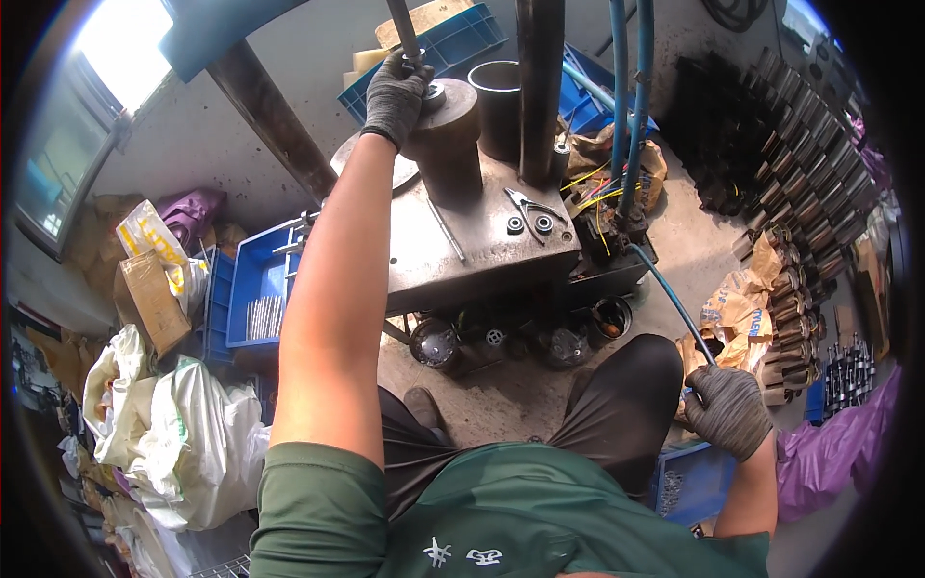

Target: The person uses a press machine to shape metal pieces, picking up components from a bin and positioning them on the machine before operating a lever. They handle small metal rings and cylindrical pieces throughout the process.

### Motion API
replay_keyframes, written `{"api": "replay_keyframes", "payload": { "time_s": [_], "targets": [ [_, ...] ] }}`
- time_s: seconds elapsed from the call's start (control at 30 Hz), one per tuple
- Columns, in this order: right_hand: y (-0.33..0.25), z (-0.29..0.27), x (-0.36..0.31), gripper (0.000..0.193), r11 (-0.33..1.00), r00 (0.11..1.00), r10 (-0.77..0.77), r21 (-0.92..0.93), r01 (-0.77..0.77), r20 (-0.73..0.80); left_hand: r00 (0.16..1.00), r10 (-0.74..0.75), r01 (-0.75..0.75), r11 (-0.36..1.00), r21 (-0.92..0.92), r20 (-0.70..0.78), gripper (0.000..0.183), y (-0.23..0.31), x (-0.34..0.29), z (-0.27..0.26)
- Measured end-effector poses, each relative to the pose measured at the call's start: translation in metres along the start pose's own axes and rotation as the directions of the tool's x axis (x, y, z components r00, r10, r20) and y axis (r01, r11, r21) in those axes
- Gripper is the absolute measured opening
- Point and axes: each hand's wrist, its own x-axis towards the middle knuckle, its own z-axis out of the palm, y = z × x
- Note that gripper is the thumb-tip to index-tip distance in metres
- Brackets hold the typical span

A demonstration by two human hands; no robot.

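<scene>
My left hand (pixel 390 101), in a dark grey glove, is closed round the lower end of an upright metal shaft (pixel 404 27). It is just above a thick steel cylinder (pixel 451 154) that stands on the machine's metal table (pixel 414 241). A small ring-shaped bearing (pixel 434 93) lies on the cylinder's top, beside my fingers, which partly hide the shaft's end. At the lower right my right hand (pixel 729 409), gloved too, is wrapped round the end of a long blue lever (pixel 672 294). The lever runs up to the base of the machine.
On the table lie pliers (pixel 532 204), two small bearings (pixel 529 225) and a thin metal rod (pixel 445 229). A hollow cylinder (pixel 495 79) and a dark column (pixel 541 96) stand behind. A blue crate (pixel 252 289) holds metal pins at left. Stacked metal parts (pixel 819 164) line the right.
</scene>
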Motion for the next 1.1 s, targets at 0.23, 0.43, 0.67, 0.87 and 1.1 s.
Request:
{"api": "replay_keyframes", "payload": {
  "time_s": [0.23, 0.43, 0.67, 0.87, 1.1],
  "targets": [
    [0.0, -0.003, -0.001, 0.016, 1.0, 1.0, -0.006, -0.01, 0.006, -0.005, 0.996, -0.078, 0.085, 0.979, -0.188, 0.044, 0.026, 0.012, -0.006, 0.006],
    [-0.009, -0.032, 0.016, 0.035, 0.995, 0.999, 0.007, 0.104, -0.003, -0.035, 0.998, -0.054, 0.057, 0.993, -0.108, 0.031, 0.025, 0.005, -0.001, 0.0],
    [-0.001, -0.036, 0.013, 0.033, 0.999, 0.983, -0.008, -0.04, 0.015, 0.182, 0.996, -0.081, 0.086, 0.989, -0.12, 0.046, 0.025, 0.0, 0.003, 0.0],
    [-0.002, -0.034, 0.018, 0.026, 0.997, 0.988, -0.024, 0.072, 0.036, -0.155, 0.996, -0.083, 0.085, 0.992, -0.09, 0.028, 0.027, 0.002, 0.0, 0.001],
    [-0.001, -0.037, 0.017, 0.025, 0.998, 0.997, -0.042, 0.034, 0.045, -0.069, 0.997, -0.05, 0.054, 0.996, -0.072, 0.05, 0.026, -0.002, 0.004, 0.002]
  ]
}}
